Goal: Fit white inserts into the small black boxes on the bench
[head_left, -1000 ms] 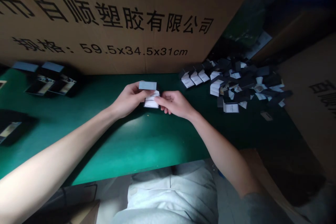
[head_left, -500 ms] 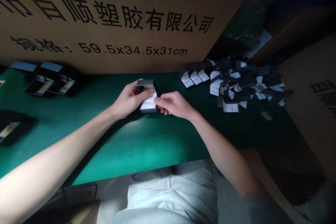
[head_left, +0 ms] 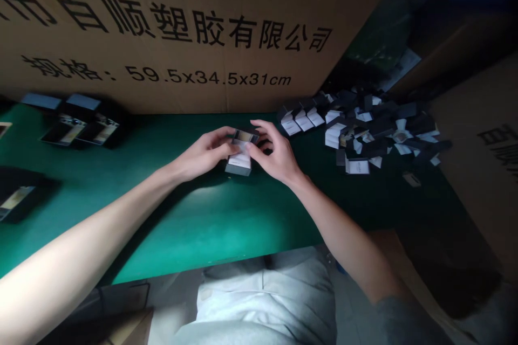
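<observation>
A small dark box with its lid up and a white lining inside is held over the green table. My left hand grips its left side, the thumb reaching onto the white lining. On the box's right side, my right hand has its thumb against the lining and its fingers curved around the lid's right edge. Three similar boxes with white inserts stand in a row beyond my right hand.
A large cardboard box stands along the table's back. On the right lies a heap of dark boxes. Larger dark open boxes stand at the back left, and another dark box lies at the left edge.
The held box has shifted slightly right and tilted a little. My right hand has moved up, its fingers now raised around the lid instead of curled low beside the box.
</observation>
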Available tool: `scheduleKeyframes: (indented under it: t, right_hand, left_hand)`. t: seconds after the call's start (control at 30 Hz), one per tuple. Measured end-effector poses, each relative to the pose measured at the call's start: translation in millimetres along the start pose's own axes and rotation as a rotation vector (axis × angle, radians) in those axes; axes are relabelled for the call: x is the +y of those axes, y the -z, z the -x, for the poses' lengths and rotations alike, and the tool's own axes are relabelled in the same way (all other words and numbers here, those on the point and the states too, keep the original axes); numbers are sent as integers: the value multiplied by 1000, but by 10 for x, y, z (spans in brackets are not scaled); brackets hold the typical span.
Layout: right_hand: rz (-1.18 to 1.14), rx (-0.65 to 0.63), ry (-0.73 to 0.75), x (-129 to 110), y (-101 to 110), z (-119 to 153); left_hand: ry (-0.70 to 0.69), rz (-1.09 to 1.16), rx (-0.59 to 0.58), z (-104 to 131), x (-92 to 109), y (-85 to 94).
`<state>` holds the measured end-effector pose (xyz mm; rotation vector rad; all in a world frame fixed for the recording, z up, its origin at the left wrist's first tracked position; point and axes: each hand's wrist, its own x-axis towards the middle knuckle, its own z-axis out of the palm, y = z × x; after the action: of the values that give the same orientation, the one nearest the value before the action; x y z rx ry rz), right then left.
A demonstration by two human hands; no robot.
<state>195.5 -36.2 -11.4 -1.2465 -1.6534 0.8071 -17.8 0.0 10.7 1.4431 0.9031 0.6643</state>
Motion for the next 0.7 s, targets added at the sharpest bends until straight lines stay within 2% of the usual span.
scheduleKeyframes:
  t: [0.27,0.47,0.57,0.7]
  right_hand:
    - [103,3,128,13,23,4]
    - [214,66,202,63,79,-36]
    - [230,102,193,67,104,-44]
    - [223,125,133,75,99,-41]
  left_hand:
    - [-36,89,-57,-24,-87,43]
    - [-16,57,34,-20,-62,9]
    - [-31,94,32,-22,-69,12]
    - [-110,30,-20,-24,-65,24]
